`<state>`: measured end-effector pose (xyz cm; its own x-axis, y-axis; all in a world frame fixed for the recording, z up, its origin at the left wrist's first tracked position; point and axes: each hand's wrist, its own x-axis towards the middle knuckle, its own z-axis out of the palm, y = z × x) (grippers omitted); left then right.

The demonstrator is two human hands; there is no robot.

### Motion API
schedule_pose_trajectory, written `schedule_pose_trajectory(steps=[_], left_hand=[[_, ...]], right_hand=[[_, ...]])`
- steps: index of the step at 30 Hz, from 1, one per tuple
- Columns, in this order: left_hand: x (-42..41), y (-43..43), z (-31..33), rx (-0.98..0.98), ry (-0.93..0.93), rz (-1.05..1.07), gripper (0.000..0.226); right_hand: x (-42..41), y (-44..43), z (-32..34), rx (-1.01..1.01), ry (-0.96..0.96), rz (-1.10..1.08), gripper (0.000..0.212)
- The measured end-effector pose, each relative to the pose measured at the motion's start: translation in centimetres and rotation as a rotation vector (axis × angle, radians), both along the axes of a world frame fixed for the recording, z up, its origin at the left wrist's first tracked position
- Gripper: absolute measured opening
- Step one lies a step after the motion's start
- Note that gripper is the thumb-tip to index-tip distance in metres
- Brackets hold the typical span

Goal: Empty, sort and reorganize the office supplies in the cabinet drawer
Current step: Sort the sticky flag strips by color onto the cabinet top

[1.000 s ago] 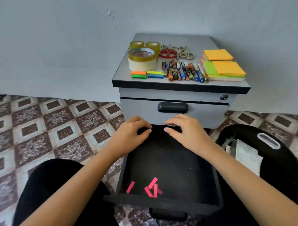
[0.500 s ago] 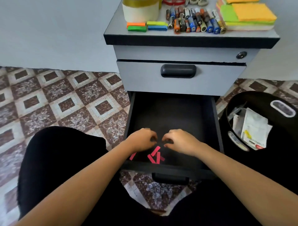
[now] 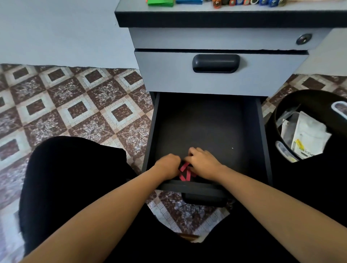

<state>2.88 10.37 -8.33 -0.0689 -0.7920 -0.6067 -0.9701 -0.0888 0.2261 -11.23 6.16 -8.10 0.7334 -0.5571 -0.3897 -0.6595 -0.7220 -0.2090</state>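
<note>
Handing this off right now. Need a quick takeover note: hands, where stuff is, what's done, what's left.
Left hand: inside the open drawer, fingers curled beside the pink strips; grip not visible.
Right hand: curled over the same strips; grip not visible.
Done: drawer otherwise looks emptied; batteries and sticky flags lie on the cabinet top.
To do: lift out the strips, sort them, refill the drawer.

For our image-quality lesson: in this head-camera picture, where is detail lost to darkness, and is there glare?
Head view: soft, even light, no glare; head view: the open drawer is near-black inside, so mainly the pink strips between the left hand and right hand stand out.
</note>
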Motion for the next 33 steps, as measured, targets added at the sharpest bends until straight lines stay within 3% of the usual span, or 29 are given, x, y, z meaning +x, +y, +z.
schedule_pose_trajectory(steps=[13, 17, 20, 24, 29, 33], left_hand=[[0.9, -0.6, -0.5, 0.041, 0.054, 0.049, 0.019], [1.2, -1.1, -0.1, 0.005, 0.120, 0.095, 0.017], [1.6, -1.7, 0.2, -0.038, 0.172, 0.131, 0.006], [1.9, -2.2, 0.4, -0.064, 0.218, 0.189, 0.018], [2.0, -2.5, 0.5, -0.099, 0.229, 0.184, 0.021], [1.9, -2.5, 0.5, -0.095, 0.242, 0.173, 0.021]], right_hand=[[-0.5, -0.7, -0.8, 0.136, -0.078, -0.153, 0.014], [-1.4, -1.7, -0.9, 0.254, -0.165, -0.350, 0.003], [-1.8, -2.3, -0.7, 0.309, -0.232, -0.494, 0.006], [-1.5, -2.6, -0.2, 0.402, -0.263, -0.602, 0.006], [-1.6, -1.8, 0.2, 0.423, -0.190, -0.433, 0.012], [-1.7, -1.1, -0.1, 0.221, -0.050, -0.189, 0.019]])
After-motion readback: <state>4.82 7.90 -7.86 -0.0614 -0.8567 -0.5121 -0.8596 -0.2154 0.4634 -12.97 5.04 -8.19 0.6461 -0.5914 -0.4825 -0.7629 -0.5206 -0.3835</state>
